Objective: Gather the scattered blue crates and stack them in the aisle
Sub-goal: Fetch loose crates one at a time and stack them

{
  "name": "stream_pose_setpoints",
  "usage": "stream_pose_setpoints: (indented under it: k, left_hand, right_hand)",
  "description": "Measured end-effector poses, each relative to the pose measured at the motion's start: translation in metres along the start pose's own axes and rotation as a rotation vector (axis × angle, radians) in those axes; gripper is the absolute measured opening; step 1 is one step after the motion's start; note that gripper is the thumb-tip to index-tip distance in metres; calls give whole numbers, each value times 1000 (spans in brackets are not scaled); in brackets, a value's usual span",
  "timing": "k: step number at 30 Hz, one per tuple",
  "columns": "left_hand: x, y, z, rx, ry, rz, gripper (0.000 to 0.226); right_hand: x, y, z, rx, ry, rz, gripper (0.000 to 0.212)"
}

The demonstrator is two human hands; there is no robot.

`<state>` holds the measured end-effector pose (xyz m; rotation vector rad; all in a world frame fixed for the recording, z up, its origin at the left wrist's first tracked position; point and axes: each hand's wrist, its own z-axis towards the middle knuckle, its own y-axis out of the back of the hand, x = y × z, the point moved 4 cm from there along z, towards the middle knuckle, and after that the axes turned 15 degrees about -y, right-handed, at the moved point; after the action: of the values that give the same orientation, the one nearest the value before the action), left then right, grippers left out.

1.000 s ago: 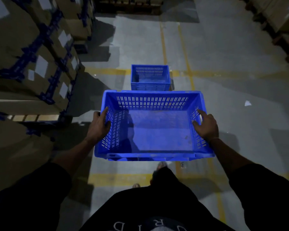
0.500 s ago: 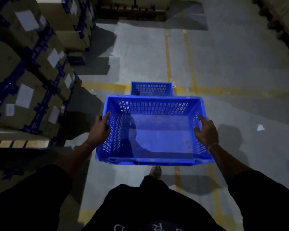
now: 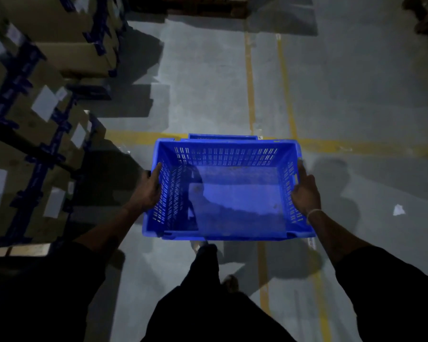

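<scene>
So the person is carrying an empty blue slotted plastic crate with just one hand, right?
Not quite: the head view shows both hands holding it. The left hand grips one side wall of the empty blue slotted plastic crate and the right hand the other.

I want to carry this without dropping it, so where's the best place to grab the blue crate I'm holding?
Grip the blue crate by the rims of its two short slotted end walls, one from each side, as the left hand and right hand do now. It is wide and open-topped, so opposing holds at the ends should keep it level.
</scene>
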<state>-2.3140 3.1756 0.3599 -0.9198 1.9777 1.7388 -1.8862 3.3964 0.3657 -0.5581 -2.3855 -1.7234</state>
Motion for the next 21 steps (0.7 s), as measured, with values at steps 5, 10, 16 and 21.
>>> stream_pose_setpoints:
  k: [5, 10, 16, 21]
  left_hand:
    - [38, -6, 99, 0, -3, -40, 92]
    - [100, -41, 192, -1, 37, -86, 95]
    - [203, -129, 304, -78, 45, -102, 89]
    - [234, -171, 358, -169, 72, -75, 86]
  right_hand:
    - [37, -52, 88, 6, -54, 48, 87]
    - [52, -123, 183, 10, -48, 48, 85]
    - [53, -219, 300, -31, -9, -13, 85]
    - [50, -278, 375, -52, -16, 9, 81]
